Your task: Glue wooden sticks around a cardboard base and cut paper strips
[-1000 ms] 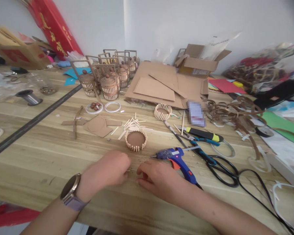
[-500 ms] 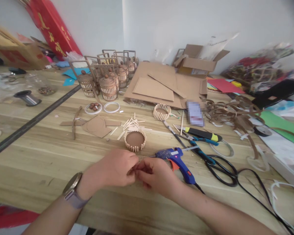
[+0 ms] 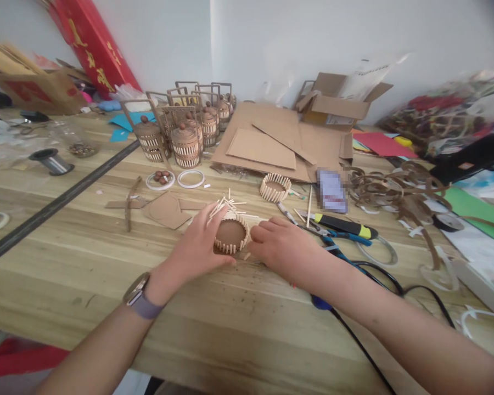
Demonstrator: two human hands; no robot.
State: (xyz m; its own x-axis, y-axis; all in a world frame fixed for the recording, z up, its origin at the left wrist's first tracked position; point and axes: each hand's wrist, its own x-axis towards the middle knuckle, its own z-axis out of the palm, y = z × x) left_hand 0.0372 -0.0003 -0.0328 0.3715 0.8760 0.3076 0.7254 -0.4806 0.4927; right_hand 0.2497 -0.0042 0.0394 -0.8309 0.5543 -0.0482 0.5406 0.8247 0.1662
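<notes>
My left hand (image 3: 195, 244) curves around the left side of a small round cardboard base (image 3: 231, 235) with a fence of short wooden sticks (image 3: 229, 248). Its thumb and fingers are spread apart; whether they touch the sticks, I cannot tell. On the ring's right side is my right hand (image 3: 286, 244), fingers bent and pressed together, their tips partly hidden. What is in them, if anything, I cannot make out. A short stick piece (image 3: 247, 255) shows just under those fingertips. Loose wooden sticks (image 3: 230, 205) lie heaped behind the ring. Beneath my right forearm, the blue glue gun (image 3: 321, 302) is mostly covered.
Another stick-fenced ring (image 3: 275, 187) stands farther back, near a phone (image 3: 332, 190). A yellow-black cutter (image 3: 346, 225) lies to the right, beside coiled brown strips (image 3: 379, 189). Finished lidded baskets (image 3: 186, 145) stand at the back left, by flat cardboard (image 3: 263, 148).
Both hands were together in front of the ring; now they have moved forward and apart to either side of it. The left hand has spread, and my right arm now covers much of the glue gun.
</notes>
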